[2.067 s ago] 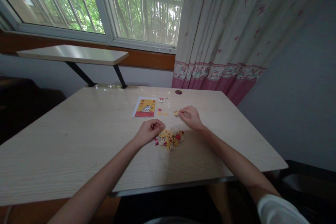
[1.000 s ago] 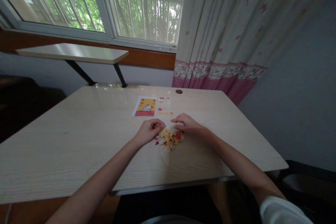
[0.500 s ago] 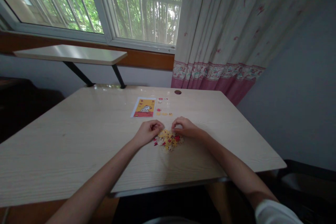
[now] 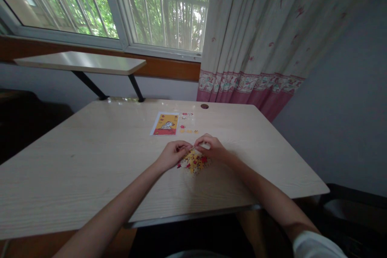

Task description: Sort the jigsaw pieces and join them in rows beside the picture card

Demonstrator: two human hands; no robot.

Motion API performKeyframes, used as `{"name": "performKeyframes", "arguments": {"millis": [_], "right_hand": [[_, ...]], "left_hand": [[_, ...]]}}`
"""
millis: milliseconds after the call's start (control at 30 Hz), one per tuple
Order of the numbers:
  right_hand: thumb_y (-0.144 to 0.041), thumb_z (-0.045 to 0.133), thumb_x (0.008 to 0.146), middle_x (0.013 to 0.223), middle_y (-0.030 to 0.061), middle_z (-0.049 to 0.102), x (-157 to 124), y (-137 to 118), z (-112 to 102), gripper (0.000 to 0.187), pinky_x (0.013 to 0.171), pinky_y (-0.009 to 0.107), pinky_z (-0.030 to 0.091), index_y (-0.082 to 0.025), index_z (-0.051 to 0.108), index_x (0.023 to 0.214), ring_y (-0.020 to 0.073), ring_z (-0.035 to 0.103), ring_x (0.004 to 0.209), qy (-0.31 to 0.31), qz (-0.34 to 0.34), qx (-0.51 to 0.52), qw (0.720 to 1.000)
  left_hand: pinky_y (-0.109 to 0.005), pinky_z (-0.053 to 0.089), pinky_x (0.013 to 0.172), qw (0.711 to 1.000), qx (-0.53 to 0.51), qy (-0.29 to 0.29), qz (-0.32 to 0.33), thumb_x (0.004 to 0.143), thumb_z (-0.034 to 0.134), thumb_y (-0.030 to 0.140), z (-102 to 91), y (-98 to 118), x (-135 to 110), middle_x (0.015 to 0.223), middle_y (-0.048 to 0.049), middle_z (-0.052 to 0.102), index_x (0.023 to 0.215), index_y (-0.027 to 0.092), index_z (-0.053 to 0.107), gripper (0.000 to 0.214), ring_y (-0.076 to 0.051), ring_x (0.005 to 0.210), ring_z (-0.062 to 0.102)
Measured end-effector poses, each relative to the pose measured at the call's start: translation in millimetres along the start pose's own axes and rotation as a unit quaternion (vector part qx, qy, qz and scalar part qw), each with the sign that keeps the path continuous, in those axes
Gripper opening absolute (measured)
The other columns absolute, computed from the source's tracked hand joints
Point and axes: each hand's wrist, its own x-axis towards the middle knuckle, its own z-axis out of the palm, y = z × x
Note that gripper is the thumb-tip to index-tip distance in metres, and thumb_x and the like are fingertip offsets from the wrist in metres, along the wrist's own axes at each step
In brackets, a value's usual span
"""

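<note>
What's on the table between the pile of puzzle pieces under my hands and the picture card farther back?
In the head view, bare table lies between the pile of puzzle pieces and the picture card; the few loose pieces sit beside the card.

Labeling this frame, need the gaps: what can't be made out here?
Head view only:
- What the left hand and right hand pinch: too small, fingers cover it.
- Far part of the puzzle pile: under both hands.
- Loose pieces beside the picture card: too small to read shapes.
- Table near edge: cut off at the frame's left.
</note>
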Motion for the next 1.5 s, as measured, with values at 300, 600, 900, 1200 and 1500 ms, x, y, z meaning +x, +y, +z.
{"name": "performKeyframes", "arguments": {"millis": [300, 600, 900, 1200, 1500], "right_hand": [[-0.029, 0.057, 0.082, 0.081, 0.0029, 0.064, 0.4, 6.4, -0.3, 0.010, 0.078, 0.031, 0.044, -0.024, 0.065, 0.083, 0.0149, 0.057, 0.081, 0.028, -0.106, -0.092, 0.990], [-0.030, 0.057, 0.082, 0.084, 0.0047, 0.064, -4.0, 5.8, 7.0, 0.013, 0.078, 0.032, 0.043, -0.022, 0.064, 0.090, 0.0168, 0.055, 0.084, 0.111, -0.072, -0.127, 0.983], [-0.039, 0.061, 0.079, 0.085, 0.0046, 0.065, -6.1, 2.3, 13.6, 0.022, 0.076, 0.032, 0.039, -0.022, 0.064, 0.092, 0.0178, 0.054, 0.083, 0.096, -0.067, -0.186, 0.976], [-0.040, 0.062, 0.078, 0.080, 0.0029, 0.065, -4.1, 12.1, -3.9, 0.021, 0.074, 0.030, 0.038, -0.023, 0.066, 0.091, 0.0152, 0.054, 0.077, 0.178, -0.081, -0.240, 0.951], [-0.042, 0.062, 0.078, 0.083, 0.0030, 0.066, -4.2, 17.4, -11.0, 0.024, 0.077, 0.031, 0.036, -0.024, 0.067, 0.093, 0.0159, 0.054, 0.080, 0.169, -0.034, -0.237, 0.956]], "left_hand": [[-0.019, 0.025, 0.039, 0.998, -0.055, -0.028, -0.026, 0.075, 0.055, 0.045, 2.7, 3.7, -1.5, 0.054, 0.0005, 0.053, 0.079, 0.011, 0.067, 0.036, -0.007, 0.042, 0.035], [-0.021, 0.036, 0.048, 0.989, -0.147, 0.023, -0.022, 0.070, 0.063, 0.043, 1.9, -10.5, 5.0, 0.059, -0.0004, 0.057, 0.073, 0.013, 0.063, 0.031, -0.010, 0.051, 0.047], [-0.023, 0.038, 0.055, 0.986, -0.164, 0.031, -0.020, 0.070, 0.063, 0.040, 1.8, -8.5, 4.9, 0.061, -0.0004, 0.059, 0.070, 0.013, 0.062, 0.027, -0.011, 0.055, 0.049], [-0.022, 0.034, 0.051, 0.993, -0.106, 0.054, -0.024, 0.073, 0.058, 0.039, -1.6, -4.0, 4.3, 0.062, -0.0012, 0.059, 0.079, 0.012, 0.065, 0.029, -0.011, 0.054, 0.048], [-0.021, 0.030, 0.049, 0.998, -0.036, 0.046, -0.013, 0.075, 0.054, 0.031, -4.6, -6.3, 3.5, 0.061, -0.0016, 0.058, 0.079, 0.012, 0.065, 0.023, -0.010, 0.053, 0.044]]}}
